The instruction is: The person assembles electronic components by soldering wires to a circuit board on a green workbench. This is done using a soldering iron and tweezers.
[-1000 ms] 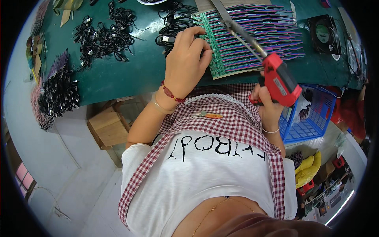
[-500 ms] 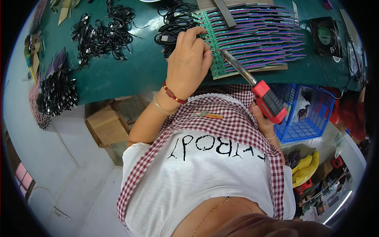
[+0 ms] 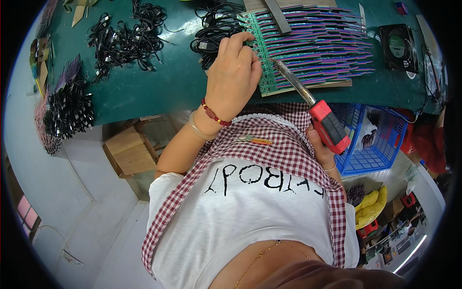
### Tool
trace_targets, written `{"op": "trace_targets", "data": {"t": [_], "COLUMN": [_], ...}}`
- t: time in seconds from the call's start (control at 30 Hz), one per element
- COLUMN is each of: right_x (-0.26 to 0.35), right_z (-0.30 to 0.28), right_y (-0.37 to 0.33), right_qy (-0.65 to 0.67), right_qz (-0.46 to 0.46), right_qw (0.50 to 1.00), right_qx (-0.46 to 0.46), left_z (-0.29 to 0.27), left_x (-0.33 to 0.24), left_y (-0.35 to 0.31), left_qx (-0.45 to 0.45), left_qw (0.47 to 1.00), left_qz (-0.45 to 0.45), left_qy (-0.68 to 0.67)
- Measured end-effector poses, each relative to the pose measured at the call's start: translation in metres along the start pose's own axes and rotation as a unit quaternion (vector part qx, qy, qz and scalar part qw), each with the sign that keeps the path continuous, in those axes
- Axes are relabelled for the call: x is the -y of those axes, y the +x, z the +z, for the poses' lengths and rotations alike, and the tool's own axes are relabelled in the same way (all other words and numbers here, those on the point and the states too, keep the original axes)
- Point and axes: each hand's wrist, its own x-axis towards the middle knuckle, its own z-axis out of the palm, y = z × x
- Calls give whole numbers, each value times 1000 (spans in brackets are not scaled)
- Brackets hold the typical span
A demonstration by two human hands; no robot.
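My left hand (image 3: 233,72) rests at the left edge of a green circuit board panel (image 3: 267,77), thumb and fingers drawn together; what they pinch is hidden. Just beyond it lies a bundle of black USB cables (image 3: 211,31), with a plug showing beside the knuckles. In my right hand (image 3: 319,144) is a red and black soldering iron (image 3: 329,126), its fingers wrapped round the handle and partly hidden behind it. The iron's tip points up and left, over the panel close to my left fingers. Rows of multicoloured wires (image 3: 317,50) fan out rightward from the panel.
A flat metal bar (image 3: 278,17) lies across the wires. More black cables (image 3: 130,36) are heaped at the left, and a bunch hangs over the table's left edge. A black fan (image 3: 398,45) stands at the right. Below the table edge is a blue crate (image 3: 368,161).
The view has shifted slightly. My left hand stays at the panel's edge, and the soldering iron has moved only a little, its tip still over the panel.
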Motion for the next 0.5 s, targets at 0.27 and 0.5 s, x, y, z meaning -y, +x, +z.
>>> {"op": "trace_targets", "data": {"t": [0.27, 0.5], "right_x": [7, 3], "right_z": [-1, -3], "right_y": [7, 0], "right_qy": [-84, -6], "right_qz": [-46, -1], "right_qw": [995, 1000], "right_qx": [33, -1], "left_z": [2, 2], "left_x": [-1, -2], "left_y": [0, -1], "left_qx": [-8, -10], "left_qw": [1000, 1000], "left_qz": [7, 11], "left_qy": [11, 16]}}
